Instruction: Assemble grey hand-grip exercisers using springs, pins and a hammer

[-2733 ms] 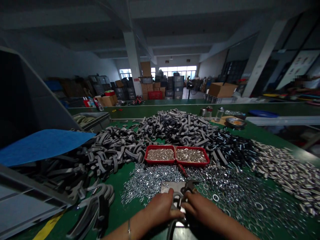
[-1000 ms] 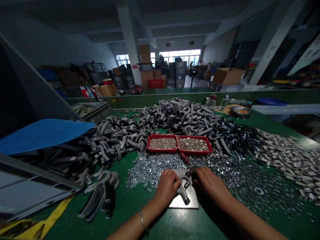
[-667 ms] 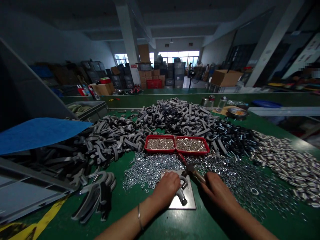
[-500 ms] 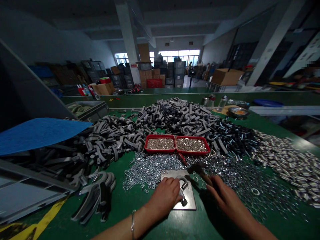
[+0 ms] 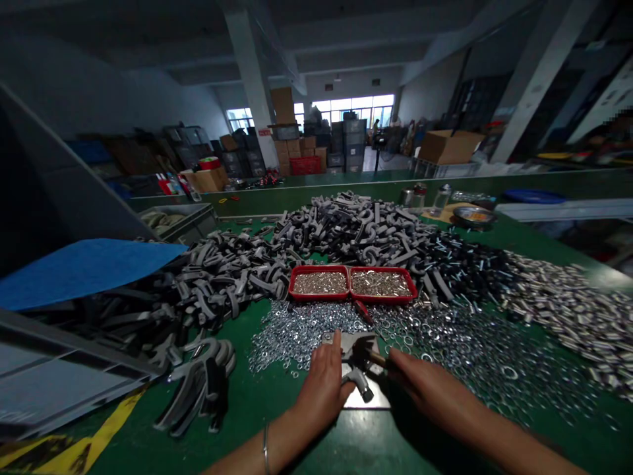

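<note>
A flat steel plate [image 5: 352, 341] lies on the green table close in front of me. On it rests a grey hook-shaped part [image 5: 360, 382] with a round metal end. My left hand [image 5: 324, 381] is closed on this part and presses it to the plate, forefinger stretched forward. My right hand [image 5: 419, 384] grips the wooden handle of a small hammer [image 5: 364, 357]. The hammer's head sits just above or on the part, beside my left fingers.
Two red trays [image 5: 352, 294] of small metal pieces stand behind the plate. Loose washers [image 5: 291, 328], grey hooks [image 5: 346, 231], black bolts [image 5: 465, 264] and silver sleeves [image 5: 568, 307] lie in heaps. A stack of hooks [image 5: 198, 386], a blue sheet [image 5: 84, 267] and a grey crate [image 5: 54, 379] are at the left.
My right hand took up the hammer, drew it back to the right, and has now brought its head onto the part. My left hand stayed on the part.
</note>
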### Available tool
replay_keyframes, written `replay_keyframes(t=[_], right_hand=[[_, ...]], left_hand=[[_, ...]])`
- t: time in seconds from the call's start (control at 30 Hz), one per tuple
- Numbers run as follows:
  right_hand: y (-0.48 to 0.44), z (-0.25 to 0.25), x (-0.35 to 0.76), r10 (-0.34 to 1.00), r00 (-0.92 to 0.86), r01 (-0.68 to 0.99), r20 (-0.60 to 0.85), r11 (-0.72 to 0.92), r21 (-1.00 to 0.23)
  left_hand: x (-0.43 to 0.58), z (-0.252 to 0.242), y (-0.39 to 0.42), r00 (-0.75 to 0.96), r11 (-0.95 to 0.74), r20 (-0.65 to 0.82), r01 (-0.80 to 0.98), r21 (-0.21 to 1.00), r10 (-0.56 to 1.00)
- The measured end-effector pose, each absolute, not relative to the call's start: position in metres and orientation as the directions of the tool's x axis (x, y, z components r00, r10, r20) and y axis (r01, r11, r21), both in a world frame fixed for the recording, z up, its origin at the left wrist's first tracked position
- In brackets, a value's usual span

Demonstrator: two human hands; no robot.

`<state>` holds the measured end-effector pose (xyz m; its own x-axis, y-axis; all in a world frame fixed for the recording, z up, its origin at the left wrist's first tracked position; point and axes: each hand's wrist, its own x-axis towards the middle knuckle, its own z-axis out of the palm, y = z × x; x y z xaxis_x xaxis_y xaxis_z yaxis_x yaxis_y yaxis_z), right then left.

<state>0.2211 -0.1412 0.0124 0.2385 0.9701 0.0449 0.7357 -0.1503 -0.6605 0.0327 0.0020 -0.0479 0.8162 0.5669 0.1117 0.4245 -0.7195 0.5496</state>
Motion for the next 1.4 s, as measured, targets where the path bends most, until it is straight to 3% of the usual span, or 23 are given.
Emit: replay_keyframes(t=[0.1, 0.23, 0.3, 0.43, 0.57, 0.7, 0.83, 0.9, 0.97, 1.03, 1.07, 1.3, 1.4], right_hand=[[-0.142, -0.003, 0.247, 0.946, 0.322, 0.643, -0.026, -0.239, -0.727], [-0.141, -0.015, 0.3, 0.889, 0.457, 0.742, 0.024, -0.366, -0.562], [-0.129, -0.016, 0.313, 0.895, 0.442, 0.793, 0.059, -0.359, -0.493], [-0.075, -0.023, 0.293, 0.919, 0.38, 0.855, 0.102, -0.307, -0.418], [-0.023, -0.036, 0.258, 0.899, 0.434, 0.834, 0.064, -0.373, -0.408], [-0.02, -0.029, 0.259, 0.896, 0.438, 0.804, 0.068, -0.357, -0.476], [-0.048, -0.007, 0.256, 0.906, 0.409, 0.741, 0.108, -0.262, -0.618], [-0.061, -0.005, 0.238, 0.906, 0.416, 0.575, 0.081, -0.193, -0.795], [-0.069, -0.013, 0.215, 0.89, 0.455, 0.291, 0.02, -0.127, -0.948], [-0.071, -0.026, 0.196, 0.866, 0.499, 0.075, -0.046, -0.096, -0.993], [-0.071, -0.032, 0.189, 0.857, 0.512, 0.047, -0.062, -0.1, -0.994], [-0.065, -0.045, 0.185, 0.853, 0.516, 0.071, -0.078, -0.134, -0.988], [-0.068, -0.044, 0.184, 0.851, 0.523, 0.199, -0.037, -0.164, -0.966]], left_hand=[[0.037, -0.036, 0.009, 0.832, -0.706, 0.102, 0.39, 0.591, 0.545], [0.043, -0.016, 0.025, 0.809, -0.364, -0.126, 0.39, 0.846, 0.575], [0.041, -0.012, 0.033, 0.792, -0.279, -0.15, 0.376, 0.884, 0.592], [0.029, -0.02, 0.036, 0.771, -0.561, 0.065, 0.399, 0.725, 0.633], [0.02, -0.035, 0.02, 0.802, -0.635, 0.075, 0.408, 0.657, 0.593], [0.022, -0.047, 0.007, 0.768, -0.621, 0.079, 0.448, 0.643, 0.635], [0.022, -0.048, 0.009, 0.748, -0.59, 0.086, 0.442, 0.676, 0.658], [0.019, -0.046, 0.012, 0.759, -0.569, 0.065, 0.425, 0.704, 0.648], [0.016, -0.043, 0.016, 0.771, -0.546, 0.034, 0.419, 0.725, 0.636], [0.014, -0.042, 0.019, 0.775, -0.529, 0.01, 0.422, 0.736, 0.632], [0.014, -0.042, 0.021, 0.773, -0.523, 0.003, 0.427, 0.738, 0.635], [0.015, -0.047, 0.023, 0.782, -0.528, -0.001, 0.422, 0.737, 0.623], [0.013, -0.047, 0.024, 0.785, -0.528, -0.004, 0.421, 0.738, 0.62]])
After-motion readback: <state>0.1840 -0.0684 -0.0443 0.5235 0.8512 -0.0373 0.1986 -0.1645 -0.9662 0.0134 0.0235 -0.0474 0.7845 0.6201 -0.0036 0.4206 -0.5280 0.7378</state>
